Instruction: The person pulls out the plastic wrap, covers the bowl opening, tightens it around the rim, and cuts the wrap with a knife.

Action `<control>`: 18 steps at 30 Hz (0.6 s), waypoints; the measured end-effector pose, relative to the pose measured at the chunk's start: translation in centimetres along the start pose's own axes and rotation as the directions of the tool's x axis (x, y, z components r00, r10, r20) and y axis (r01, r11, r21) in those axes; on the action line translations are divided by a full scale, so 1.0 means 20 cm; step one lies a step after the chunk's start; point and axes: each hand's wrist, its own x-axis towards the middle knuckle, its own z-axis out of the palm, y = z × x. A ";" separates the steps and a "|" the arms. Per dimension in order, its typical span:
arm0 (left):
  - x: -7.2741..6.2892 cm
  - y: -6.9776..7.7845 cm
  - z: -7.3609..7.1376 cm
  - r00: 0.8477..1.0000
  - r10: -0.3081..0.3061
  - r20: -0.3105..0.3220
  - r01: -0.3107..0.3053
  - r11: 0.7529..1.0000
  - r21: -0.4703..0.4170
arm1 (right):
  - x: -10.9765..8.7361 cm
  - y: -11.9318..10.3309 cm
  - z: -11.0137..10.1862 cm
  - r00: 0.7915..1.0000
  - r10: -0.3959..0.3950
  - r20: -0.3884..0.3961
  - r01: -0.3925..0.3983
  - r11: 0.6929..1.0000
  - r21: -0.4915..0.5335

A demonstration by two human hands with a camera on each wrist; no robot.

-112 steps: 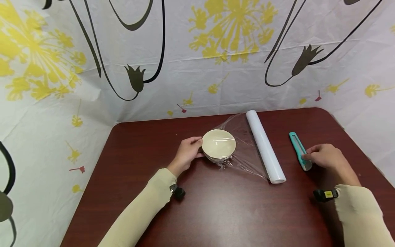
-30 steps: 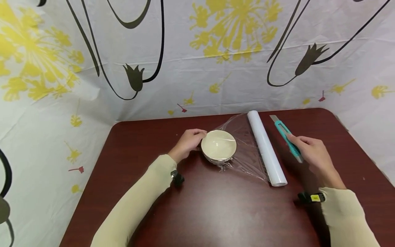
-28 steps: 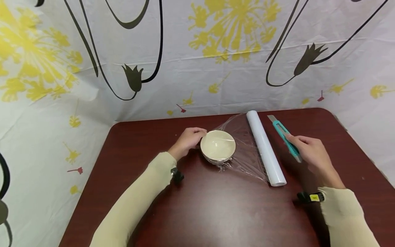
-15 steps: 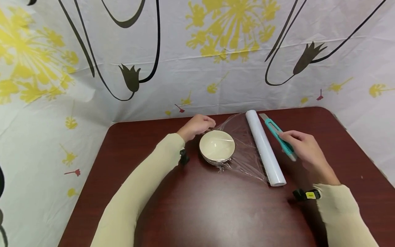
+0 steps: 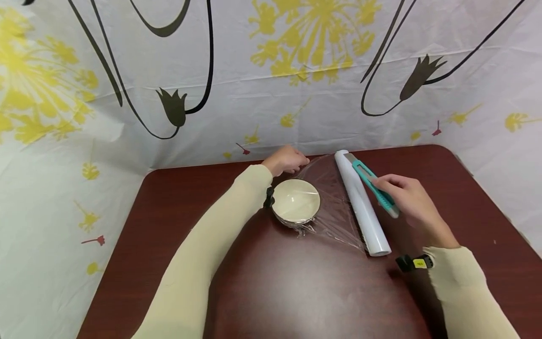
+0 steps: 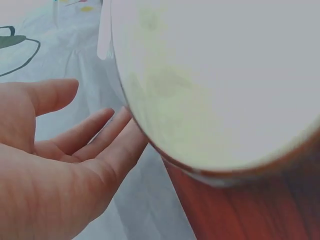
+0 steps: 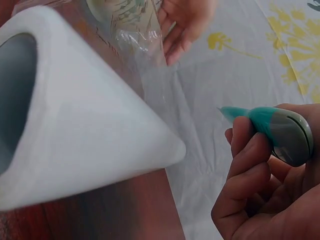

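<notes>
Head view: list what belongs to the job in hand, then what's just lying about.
In the job:
cream bowl
white roll
clear film, running from roll to bowl
teal cutter, in the right hand

Just there:
table, as support
patterned sheet, behind the table
black wrist devices, worn

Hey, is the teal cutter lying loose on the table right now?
No, the right hand grips the teal cutter, raised off the table.
</notes>
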 end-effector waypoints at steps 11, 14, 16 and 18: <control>0.10 0.06 0.00 0.997 -0.049 0.054 0.049 0.999 -0.001 | 0.02 -0.06 0.04 1.000 -0.011 0.009 0.012 1.000 -0.021; 0.12 0.06 0.00 0.996 -0.049 0.079 0.047 0.999 0.022 | 0.03 -0.06 0.05 1.000 -0.017 0.016 0.017 1.000 -0.003; 0.13 0.06 0.00 0.994 -0.046 0.095 0.043 0.998 0.036 | 0.04 -0.07 0.05 0.999 -0.017 0.029 0.016 1.000 0.013; 0.14 0.06 0.01 0.993 -0.046 0.106 0.042 0.998 0.044 | 0.05 -0.08 0.05 0.999 -0.010 0.048 0.008 1.000 0.028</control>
